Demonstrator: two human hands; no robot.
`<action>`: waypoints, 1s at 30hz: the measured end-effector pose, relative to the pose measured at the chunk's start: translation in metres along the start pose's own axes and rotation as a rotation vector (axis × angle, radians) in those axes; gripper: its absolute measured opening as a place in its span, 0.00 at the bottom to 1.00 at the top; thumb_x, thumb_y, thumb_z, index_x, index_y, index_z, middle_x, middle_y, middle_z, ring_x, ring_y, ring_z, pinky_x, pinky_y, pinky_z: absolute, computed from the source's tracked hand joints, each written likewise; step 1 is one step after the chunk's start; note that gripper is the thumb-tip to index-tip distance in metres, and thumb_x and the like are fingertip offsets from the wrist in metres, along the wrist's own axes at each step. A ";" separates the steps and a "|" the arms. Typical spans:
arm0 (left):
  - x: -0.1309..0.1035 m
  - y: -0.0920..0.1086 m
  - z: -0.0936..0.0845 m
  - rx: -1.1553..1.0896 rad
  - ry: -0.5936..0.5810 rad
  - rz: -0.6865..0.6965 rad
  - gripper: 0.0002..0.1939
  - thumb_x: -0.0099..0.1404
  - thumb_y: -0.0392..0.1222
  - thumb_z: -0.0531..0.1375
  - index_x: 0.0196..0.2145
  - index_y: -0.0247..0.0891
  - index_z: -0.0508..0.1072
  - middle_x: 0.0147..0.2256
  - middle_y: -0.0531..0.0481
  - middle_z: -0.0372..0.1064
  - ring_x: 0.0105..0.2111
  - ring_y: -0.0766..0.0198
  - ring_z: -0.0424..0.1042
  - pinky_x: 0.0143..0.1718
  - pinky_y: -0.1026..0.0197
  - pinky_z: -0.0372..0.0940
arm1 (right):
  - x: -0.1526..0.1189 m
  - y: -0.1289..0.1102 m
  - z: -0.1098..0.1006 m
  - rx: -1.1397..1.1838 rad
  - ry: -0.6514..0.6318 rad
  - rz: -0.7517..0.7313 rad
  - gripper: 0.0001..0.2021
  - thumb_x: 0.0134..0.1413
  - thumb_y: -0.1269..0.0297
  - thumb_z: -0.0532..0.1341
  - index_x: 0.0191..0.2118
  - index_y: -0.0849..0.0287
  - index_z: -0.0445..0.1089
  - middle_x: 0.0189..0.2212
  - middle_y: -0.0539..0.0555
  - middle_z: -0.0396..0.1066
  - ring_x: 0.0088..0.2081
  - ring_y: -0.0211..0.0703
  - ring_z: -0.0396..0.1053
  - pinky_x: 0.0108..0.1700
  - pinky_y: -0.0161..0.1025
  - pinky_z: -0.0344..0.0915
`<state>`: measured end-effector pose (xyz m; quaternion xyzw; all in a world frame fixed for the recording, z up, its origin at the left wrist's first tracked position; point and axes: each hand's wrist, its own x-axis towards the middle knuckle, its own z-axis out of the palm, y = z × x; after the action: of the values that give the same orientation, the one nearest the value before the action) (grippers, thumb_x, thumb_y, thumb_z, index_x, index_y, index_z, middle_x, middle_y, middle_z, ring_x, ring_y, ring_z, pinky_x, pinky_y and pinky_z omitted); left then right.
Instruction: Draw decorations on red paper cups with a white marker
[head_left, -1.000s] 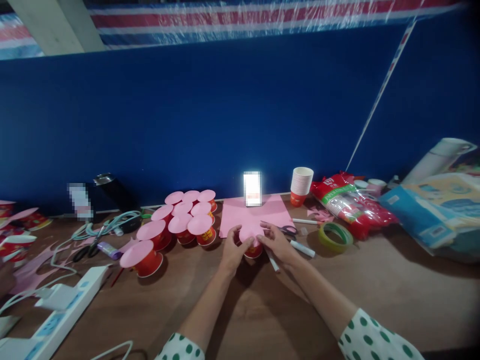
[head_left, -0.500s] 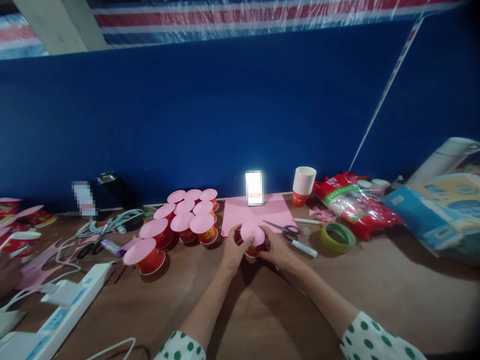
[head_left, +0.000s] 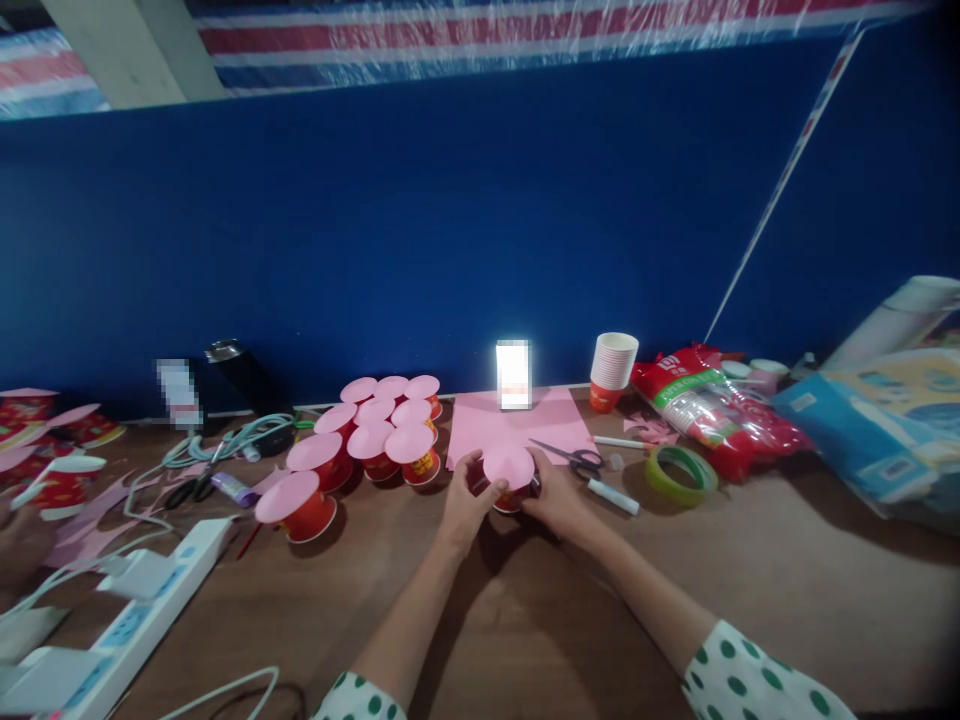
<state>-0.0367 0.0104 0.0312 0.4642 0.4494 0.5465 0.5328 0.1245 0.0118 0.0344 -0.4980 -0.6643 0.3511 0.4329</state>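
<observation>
Between my hands is an upside-down red paper cup [head_left: 508, 502] with a round pink paper disc [head_left: 508, 465] on top. My left hand [head_left: 469, 500] curves around its left side, thumb at the disc's edge. From the right, my right hand [head_left: 553, 497] grips the same cup, its fingers partly hidden behind it. A pink paper sheet [head_left: 469, 420] lies just beyond, with black-handled scissors [head_left: 585, 461] on its right edge. Several disc-topped red cups [head_left: 411, 445] stand in a cluster to the left.
A white glue stick [head_left: 613, 497], a tape roll [head_left: 681, 475], stacked paper cups [head_left: 613, 370] and a red bag of cups [head_left: 705, 400] lie to the right. A lit phone [head_left: 514, 376] stands at the back. At left are a power strip [head_left: 150, 620] and another person's hand [head_left: 22, 545].
My hands stay around the cup, with hardly any shift. The view has turned slightly left. At the far left, the other person's white-bottomed red cup shows more fully.
</observation>
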 end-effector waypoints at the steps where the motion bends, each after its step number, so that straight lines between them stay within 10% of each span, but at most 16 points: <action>1: -0.002 0.000 -0.002 -0.009 -0.005 0.002 0.33 0.47 0.44 0.68 0.50 0.36 0.62 0.49 0.39 0.65 0.49 0.54 0.68 0.52 0.51 0.61 | 0.000 -0.002 0.000 -0.004 0.005 -0.001 0.32 0.34 0.68 0.67 0.51 0.56 0.62 0.44 0.54 0.70 0.43 0.48 0.66 0.45 0.43 0.61; 10: -0.046 -0.001 -0.031 0.052 0.242 0.113 0.24 0.58 0.49 0.60 0.50 0.39 0.62 0.46 0.43 0.66 0.48 0.59 0.67 0.50 0.53 0.63 | -0.006 -0.025 0.016 -0.111 -0.022 0.001 0.31 0.36 0.68 0.66 0.51 0.57 0.61 0.46 0.56 0.68 0.43 0.46 0.66 0.44 0.42 0.62; 19: -0.117 0.001 -0.063 0.153 0.424 0.190 0.14 0.61 0.47 0.57 0.42 0.37 0.64 0.37 0.46 0.67 0.36 0.62 0.70 0.32 0.61 0.70 | -0.008 -0.045 0.093 -0.166 -0.266 -0.078 0.32 0.32 0.63 0.70 0.49 0.55 0.62 0.45 0.54 0.68 0.44 0.49 0.65 0.44 0.43 0.61; 25: -0.115 -0.005 -0.085 0.144 0.533 0.177 0.18 0.60 0.48 0.58 0.45 0.37 0.63 0.41 0.43 0.66 0.41 0.59 0.70 0.38 0.57 0.70 | 0.012 -0.053 0.146 -0.164 -0.283 -0.103 0.34 0.32 0.63 0.70 0.50 0.55 0.60 0.47 0.54 0.67 0.45 0.49 0.66 0.44 0.43 0.60; 30: -0.090 0.004 -0.119 0.266 0.846 0.254 0.25 0.60 0.46 0.58 0.53 0.37 0.59 0.53 0.38 0.59 0.55 0.56 0.61 0.55 0.52 0.59 | 0.025 -0.063 0.173 -0.157 -0.261 -0.076 0.32 0.34 0.62 0.69 0.49 0.54 0.60 0.47 0.54 0.67 0.46 0.49 0.66 0.45 0.43 0.60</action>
<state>-0.1547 -0.0792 0.0125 0.3162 0.6333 0.6863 0.1672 -0.0609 0.0137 0.0312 -0.4549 -0.7589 0.3430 0.3154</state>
